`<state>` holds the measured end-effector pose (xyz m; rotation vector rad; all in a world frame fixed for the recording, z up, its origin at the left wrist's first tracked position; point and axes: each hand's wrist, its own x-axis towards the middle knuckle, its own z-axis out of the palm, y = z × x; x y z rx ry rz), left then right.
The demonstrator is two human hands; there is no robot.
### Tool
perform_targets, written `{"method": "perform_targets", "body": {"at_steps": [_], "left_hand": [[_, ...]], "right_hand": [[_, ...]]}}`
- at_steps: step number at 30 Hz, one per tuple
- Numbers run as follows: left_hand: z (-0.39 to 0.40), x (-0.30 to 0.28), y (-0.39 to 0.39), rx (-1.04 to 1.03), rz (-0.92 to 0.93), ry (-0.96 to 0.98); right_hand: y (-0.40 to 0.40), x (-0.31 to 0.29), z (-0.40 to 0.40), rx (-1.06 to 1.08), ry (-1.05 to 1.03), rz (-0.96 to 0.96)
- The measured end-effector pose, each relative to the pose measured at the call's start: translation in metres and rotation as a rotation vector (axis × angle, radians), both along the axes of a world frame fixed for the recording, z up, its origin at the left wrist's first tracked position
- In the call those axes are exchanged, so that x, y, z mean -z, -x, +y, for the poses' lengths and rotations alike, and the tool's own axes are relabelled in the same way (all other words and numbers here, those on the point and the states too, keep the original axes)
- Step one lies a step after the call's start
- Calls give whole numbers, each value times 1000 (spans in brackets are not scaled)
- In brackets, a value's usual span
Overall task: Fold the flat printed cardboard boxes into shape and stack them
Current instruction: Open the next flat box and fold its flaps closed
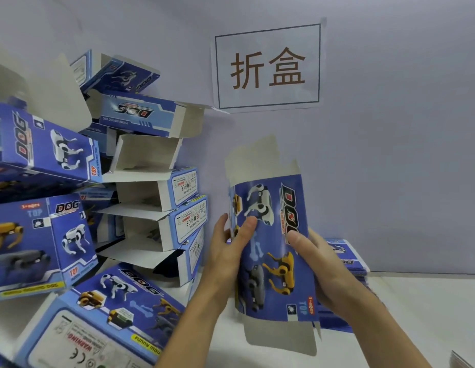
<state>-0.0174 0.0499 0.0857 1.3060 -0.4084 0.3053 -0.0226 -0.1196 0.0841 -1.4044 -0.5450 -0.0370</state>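
both hands — left hand (pixel 227 251), right hand (pixel 314 257) — grip blue box (pixel 276 251)

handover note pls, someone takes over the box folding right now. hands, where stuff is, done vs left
Left hand and right hand both grip one printed box held upright above the white table, its end flaps unfolded.
Flat stack lies behind the right hand by the wall.
Done: folded boxes piled at left, loosely, many with end flaps open.
Left: shape the held box, add it to the pile, then the flat stack.
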Motion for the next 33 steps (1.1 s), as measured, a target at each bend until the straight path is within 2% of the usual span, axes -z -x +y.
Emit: {"method": "perform_targets", "body": {"at_steps": [2,5,7,10,15,19,22,24,28,30,33], "left_hand": [[2,-1,1,-3,-50,24],[4,-5,4,-55,-117,-39],[1,-7,5,-163,-191,-120],[-1,-3,6,-199,-276,-152],[-10,12,2,-217,-239,-350],[-15,19,3,-165,-194,-314],[-7,11,3,-27,-159,-228],[-6,-1,9,-14,-152,-152],[-12,-13,19,-178,-223,47],[-12,-12,21,-317,-346,16],[-12,-9,22,-360,-423,-74]], "right_hand": [[0,2,6,118,1,-53],[-5,5,4,292,-86,-115],[-7,8,-1,272,-76,-111],[-9,5,-6,239,-65,-100],[-6,-5,-7,472,-144,-182],[-4,-6,-2,555,-138,-246],[-4,-6,1,557,-119,-276],[-1,-7,5,558,-67,-331],[10,-10,22,491,-13,-393],[13,-11,28,490,-55,-409],[12,-9,27,508,-92,-408]]}}
